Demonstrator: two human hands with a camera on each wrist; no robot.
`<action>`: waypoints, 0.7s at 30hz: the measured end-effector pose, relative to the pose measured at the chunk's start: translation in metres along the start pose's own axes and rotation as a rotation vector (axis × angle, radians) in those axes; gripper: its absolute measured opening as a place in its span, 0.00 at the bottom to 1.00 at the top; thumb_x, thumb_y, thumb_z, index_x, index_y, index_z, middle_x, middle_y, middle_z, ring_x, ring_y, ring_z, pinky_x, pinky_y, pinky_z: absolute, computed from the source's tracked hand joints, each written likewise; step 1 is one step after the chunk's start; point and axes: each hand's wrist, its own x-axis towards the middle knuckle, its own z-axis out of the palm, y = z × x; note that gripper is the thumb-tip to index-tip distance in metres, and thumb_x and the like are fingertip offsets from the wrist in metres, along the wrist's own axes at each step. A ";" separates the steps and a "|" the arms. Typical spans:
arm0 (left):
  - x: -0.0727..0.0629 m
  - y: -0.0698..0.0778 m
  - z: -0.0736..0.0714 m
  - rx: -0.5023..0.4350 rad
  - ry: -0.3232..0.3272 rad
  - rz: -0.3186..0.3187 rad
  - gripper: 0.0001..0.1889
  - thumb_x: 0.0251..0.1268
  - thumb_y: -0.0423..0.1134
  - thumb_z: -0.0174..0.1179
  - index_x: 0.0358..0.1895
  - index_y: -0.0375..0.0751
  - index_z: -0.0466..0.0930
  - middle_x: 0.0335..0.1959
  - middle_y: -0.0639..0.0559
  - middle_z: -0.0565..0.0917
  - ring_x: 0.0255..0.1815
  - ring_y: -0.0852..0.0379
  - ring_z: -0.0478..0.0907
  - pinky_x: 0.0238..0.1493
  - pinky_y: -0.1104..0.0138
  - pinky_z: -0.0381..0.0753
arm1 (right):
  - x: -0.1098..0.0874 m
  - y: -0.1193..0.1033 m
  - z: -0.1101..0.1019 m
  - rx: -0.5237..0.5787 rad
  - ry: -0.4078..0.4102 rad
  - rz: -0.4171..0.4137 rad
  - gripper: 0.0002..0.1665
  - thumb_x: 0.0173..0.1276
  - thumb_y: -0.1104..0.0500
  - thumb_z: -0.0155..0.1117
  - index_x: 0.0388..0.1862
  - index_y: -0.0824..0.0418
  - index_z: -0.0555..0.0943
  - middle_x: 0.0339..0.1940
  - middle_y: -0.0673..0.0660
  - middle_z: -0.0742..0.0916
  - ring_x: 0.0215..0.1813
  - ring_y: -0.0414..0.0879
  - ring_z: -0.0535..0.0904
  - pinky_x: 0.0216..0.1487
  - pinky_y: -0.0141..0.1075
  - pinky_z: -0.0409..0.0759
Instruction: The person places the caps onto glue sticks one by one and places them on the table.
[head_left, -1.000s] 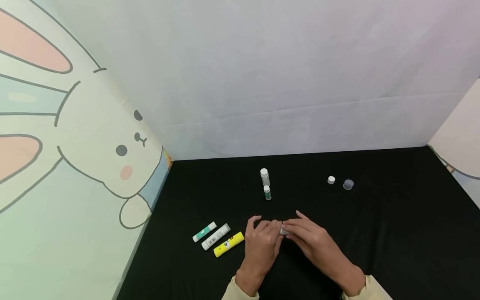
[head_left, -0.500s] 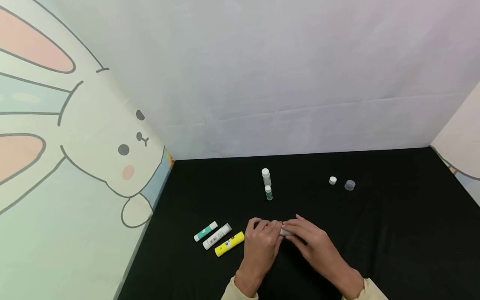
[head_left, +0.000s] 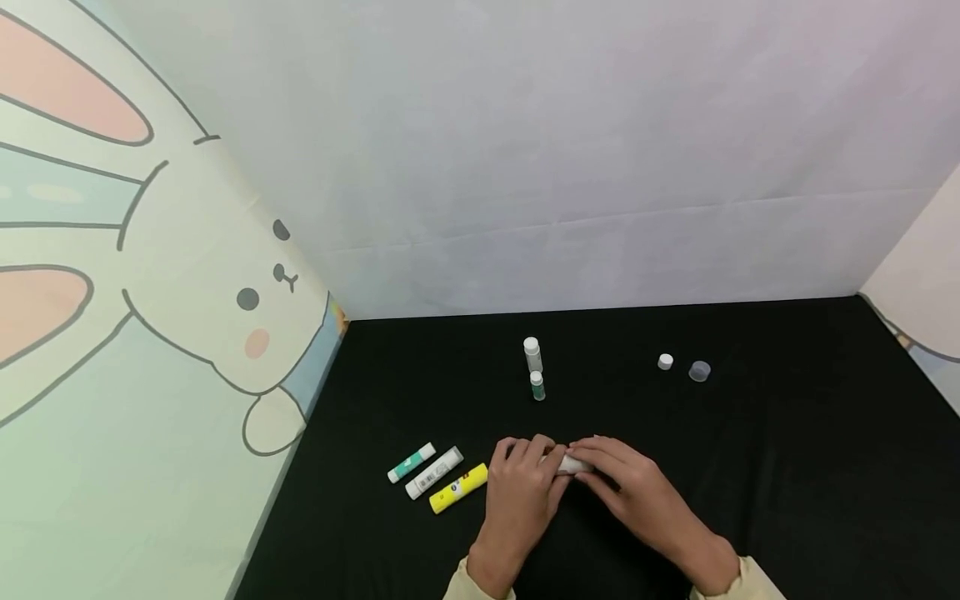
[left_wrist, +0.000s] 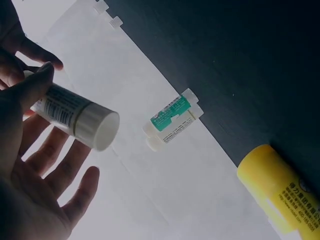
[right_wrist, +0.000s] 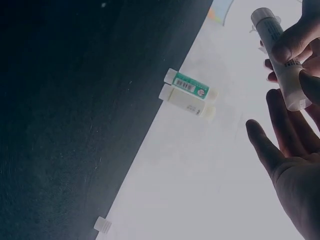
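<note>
In the head view both hands hold a white glue stick (head_left: 573,465) low over the near part of the table. My left hand (head_left: 517,492) grips its barrel, with the thumb laid along the printed glue stick (left_wrist: 62,110) in the left wrist view. At the other end, my right hand (head_left: 637,492) pinches the tip between thumb and fingers. The right wrist view has the same glue stick (right_wrist: 272,37) slanting down to a pale, translucent-looking end at the right thumb. Fingers partly hide the barrel, so whether a cap sits there is unclear.
Left of the hands lie a green glue stick (head_left: 412,462), a white one (head_left: 434,472) and a yellow one (head_left: 459,488). Farther back stand a white glue stick (head_left: 533,357) and a small green one (head_left: 537,387). A white cap (head_left: 665,362) and a clear cap (head_left: 699,371) rest back right.
The left hand's fingers have lifted and shifted slightly left along the glue stick. More of its white barrel now shows between the hands. The other glue sticks and caps stay put.
</note>
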 end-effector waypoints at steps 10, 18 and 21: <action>-0.001 0.002 -0.002 -0.011 -0.027 -0.016 0.18 0.53 0.53 0.83 0.46 0.53 0.93 0.41 0.59 0.86 0.37 0.61 0.84 0.48 0.62 0.81 | -0.002 -0.003 -0.003 0.012 -0.026 0.025 0.21 0.84 0.47 0.55 0.57 0.58 0.87 0.56 0.53 0.88 0.53 0.48 0.87 0.65 0.20 0.72; -0.002 0.002 -0.006 -0.011 -0.085 -0.027 0.19 0.53 0.54 0.83 0.47 0.54 0.93 0.42 0.60 0.85 0.39 0.61 0.83 0.46 0.63 0.80 | -0.005 -0.003 -0.004 0.027 -0.089 0.087 0.22 0.84 0.45 0.53 0.57 0.58 0.87 0.57 0.52 0.88 0.55 0.44 0.86 0.62 0.19 0.74; -0.002 0.001 -0.007 -0.007 -0.103 -0.029 0.19 0.54 0.55 0.82 0.47 0.54 0.93 0.42 0.60 0.86 0.40 0.61 0.83 0.46 0.63 0.80 | -0.005 -0.004 -0.005 0.021 -0.102 0.103 0.25 0.84 0.43 0.53 0.57 0.58 0.87 0.57 0.51 0.87 0.55 0.44 0.86 0.62 0.20 0.75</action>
